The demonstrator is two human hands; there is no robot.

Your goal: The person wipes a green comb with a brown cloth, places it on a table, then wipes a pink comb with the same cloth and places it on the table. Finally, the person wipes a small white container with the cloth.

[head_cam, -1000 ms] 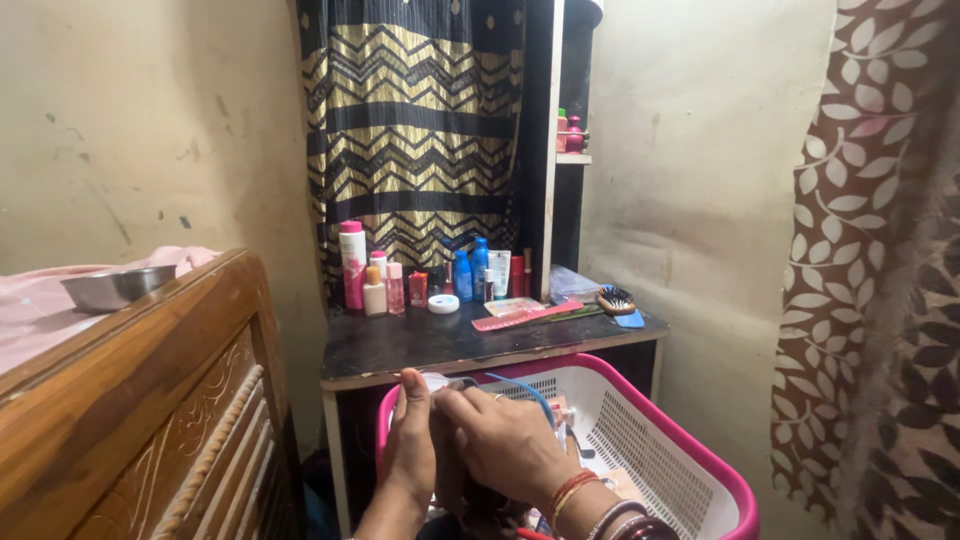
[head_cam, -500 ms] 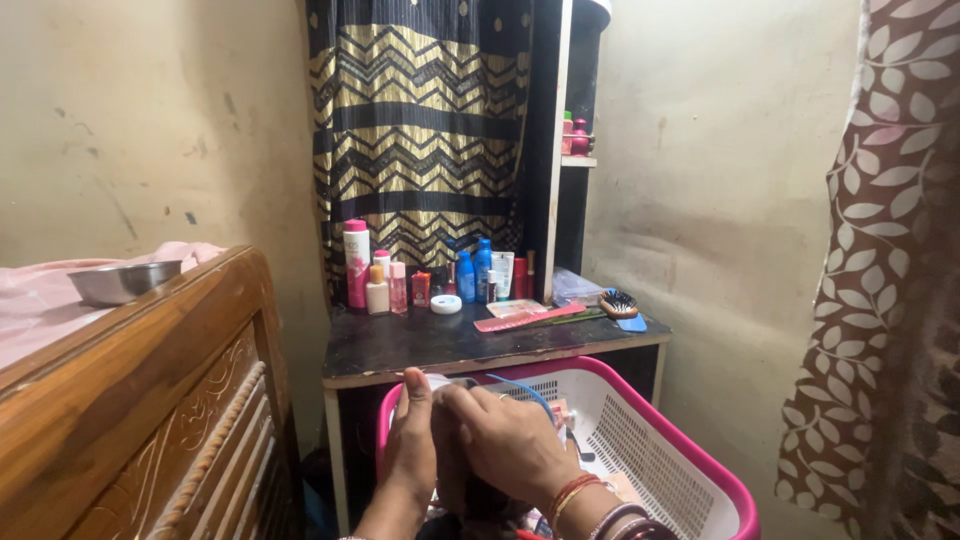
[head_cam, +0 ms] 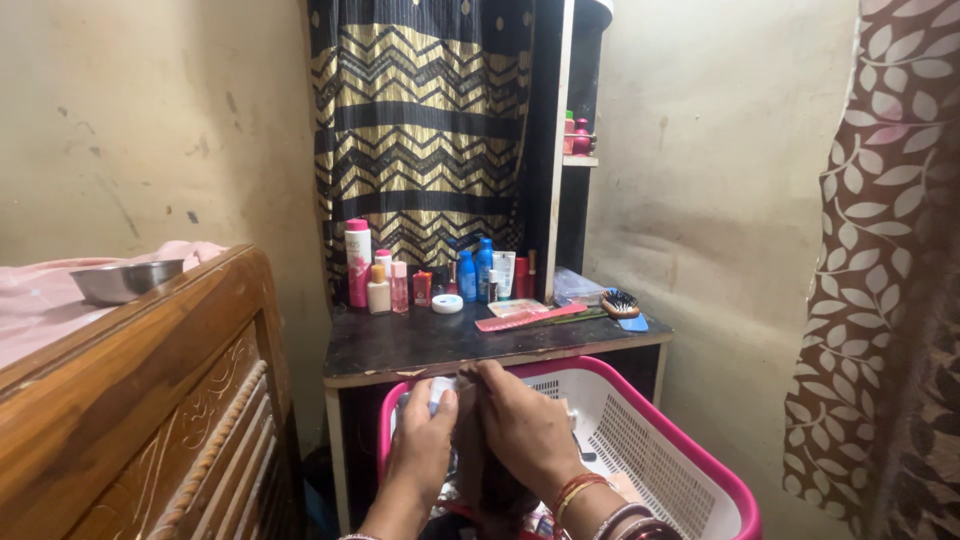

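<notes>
Both my hands work together over a pink-rimmed white laundry basket (head_cam: 640, 440) at the bottom of the view. My left hand (head_cam: 425, 440) and my right hand (head_cam: 525, 425) both grip a dark brown piece of cloth (head_cam: 478, 465) that hangs between them. A bit of pale blue and white fabric (head_cam: 440, 392) shows at my left fingertips. Bangles circle my right wrist. What lies inside the basket under my hands is mostly hidden.
A dark dressing table (head_cam: 470, 345) stands just beyond the basket, with several bottles (head_cam: 357, 262), a small white jar (head_cam: 447, 303), a pink comb (head_cam: 530, 317) and a hairbrush (head_cam: 622, 303). A wooden bed frame (head_cam: 140, 400) with a steel bowl (head_cam: 125, 281) is left; a patterned curtain (head_cam: 880, 280) hangs right.
My hands stay on the dark cloth over the basket and shift only slightly. The view has drifted a little.
</notes>
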